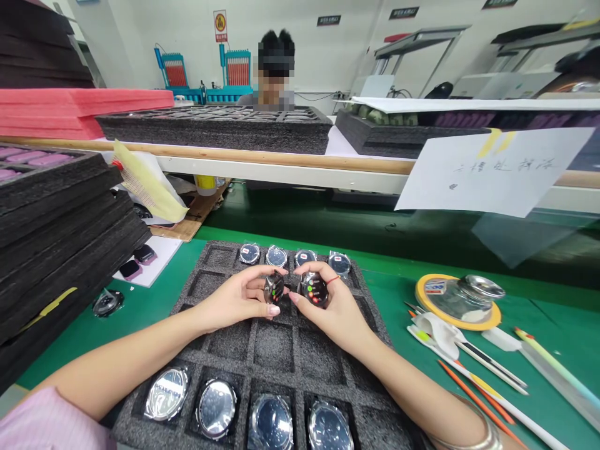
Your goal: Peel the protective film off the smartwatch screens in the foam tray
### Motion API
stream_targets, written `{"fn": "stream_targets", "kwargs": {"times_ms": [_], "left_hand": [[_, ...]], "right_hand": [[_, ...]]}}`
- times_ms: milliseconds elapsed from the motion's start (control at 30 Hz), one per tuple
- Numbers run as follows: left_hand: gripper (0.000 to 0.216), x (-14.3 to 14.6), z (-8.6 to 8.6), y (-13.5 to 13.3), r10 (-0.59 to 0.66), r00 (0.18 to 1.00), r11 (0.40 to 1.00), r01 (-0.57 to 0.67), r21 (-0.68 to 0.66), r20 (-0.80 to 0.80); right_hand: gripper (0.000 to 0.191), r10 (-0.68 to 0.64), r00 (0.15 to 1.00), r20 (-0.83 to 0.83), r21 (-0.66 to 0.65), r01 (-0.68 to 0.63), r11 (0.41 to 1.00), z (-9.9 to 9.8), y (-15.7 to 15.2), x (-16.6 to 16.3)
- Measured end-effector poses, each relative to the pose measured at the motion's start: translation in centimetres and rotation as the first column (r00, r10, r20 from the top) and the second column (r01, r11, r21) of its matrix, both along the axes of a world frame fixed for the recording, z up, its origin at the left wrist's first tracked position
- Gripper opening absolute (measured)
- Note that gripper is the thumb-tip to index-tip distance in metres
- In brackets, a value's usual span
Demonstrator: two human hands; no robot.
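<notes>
My left hand (234,297) grips a round smartwatch case (274,288) between thumb and fingers, its side tilted toward me. A second round smartwatch case (313,289), its dark screen showing small coloured icons, is held in my right hand (342,312). The two are close together above a dark foam tray (296,350) with square compartments. Several film-covered round watch cases (216,409) lie in the near row of the tray. More wrapped watch cases (276,256) sit along its far row. Compartments in the middle show bare foam.
Stacked black foam trays (60,231) rise at the left, near a loose round watch case (107,302). At right are a glass bottle (478,300) on a yellow-rimmed disc, tweezers and several pens. A shelf (281,169) crosses ahead, a taped paper (492,169) hanging from it; a person sits beyond.
</notes>
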State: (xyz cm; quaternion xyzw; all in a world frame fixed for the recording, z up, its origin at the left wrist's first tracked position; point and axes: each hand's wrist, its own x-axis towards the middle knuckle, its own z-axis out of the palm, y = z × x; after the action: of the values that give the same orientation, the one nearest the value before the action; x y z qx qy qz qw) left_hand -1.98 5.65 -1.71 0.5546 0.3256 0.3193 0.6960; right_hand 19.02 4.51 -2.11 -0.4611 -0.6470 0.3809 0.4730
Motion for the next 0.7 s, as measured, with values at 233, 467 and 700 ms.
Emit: {"fn": "stream_targets", "kwargs": {"times_ms": [233,467,700], "left_hand": [[0.055,0.2,1.1,-0.1,0.036,0.999,0.999,-0.036,-0.025,0.001],[0.06,0.1,1.0,0.0,0.075,0.997,0.997,-0.076,-0.021,-0.022],[0.069,-0.2,1.6,0.0,0.151,0.987,0.988,-0.149,0.038,-0.062]], "right_hand": [[0.026,-0.031,0.999,-0.014,0.014,0.031,0.999,-0.5,0.5,0.6],[0.027,-0.076,0.997,-0.012,0.028,0.077,0.997,-0.9,0.9,0.5],[0.023,-0.111,0.992,0.064,0.072,0.106,0.992,-1.4,1.2,0.9]]}}
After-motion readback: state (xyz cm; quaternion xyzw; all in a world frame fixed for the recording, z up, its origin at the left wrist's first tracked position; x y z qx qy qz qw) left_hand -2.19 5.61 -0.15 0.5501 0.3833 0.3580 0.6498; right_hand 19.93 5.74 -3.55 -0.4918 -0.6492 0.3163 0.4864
